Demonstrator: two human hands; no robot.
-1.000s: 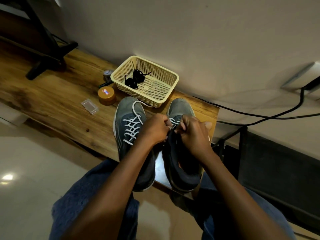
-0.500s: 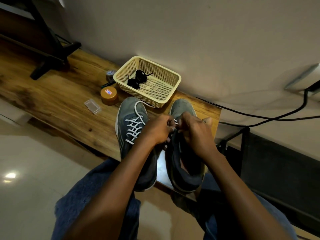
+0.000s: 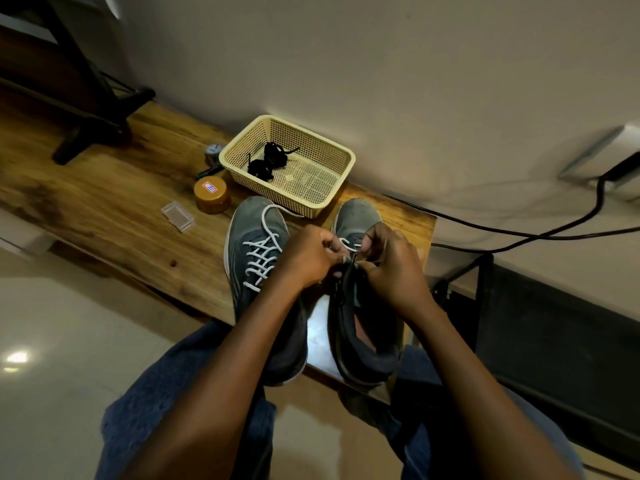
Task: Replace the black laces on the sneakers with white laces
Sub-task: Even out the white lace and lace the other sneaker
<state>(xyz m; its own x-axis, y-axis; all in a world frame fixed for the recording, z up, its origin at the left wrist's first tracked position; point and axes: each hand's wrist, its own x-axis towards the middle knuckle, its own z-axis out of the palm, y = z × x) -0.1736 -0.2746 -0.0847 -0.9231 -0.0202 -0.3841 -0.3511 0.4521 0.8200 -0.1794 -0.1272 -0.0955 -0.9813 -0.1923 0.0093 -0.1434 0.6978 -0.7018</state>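
Observation:
Two grey sneakers stand side by side on the wooden table (image 3: 104,209), toes toward the wall. The left sneaker (image 3: 256,230) carries a white lace (image 3: 259,258) threaded through its eyelets. Over the right sneaker (image 3: 356,216), my left hand (image 3: 308,258) and my right hand (image 3: 391,265) meet, fingers curled, pinching a white lace (image 3: 348,243) at the lower eyelets. Much of that lace is hidden by my fingers. Black laces (image 3: 268,162) lie bundled in the cream basket (image 3: 336,188).
A round amber tin (image 3: 212,194) and a small clear plastic case (image 3: 177,216) sit left of the sneakers. A dark stand (image 3: 90,109) rests on the table's far left. Black cables (image 3: 519,233) run along the wall at right. My knees are under the table edge.
Both hands stay at the right sneaker's eyelets, shifting only slightly as the fingers work the white lace. The sneakers have not moved.

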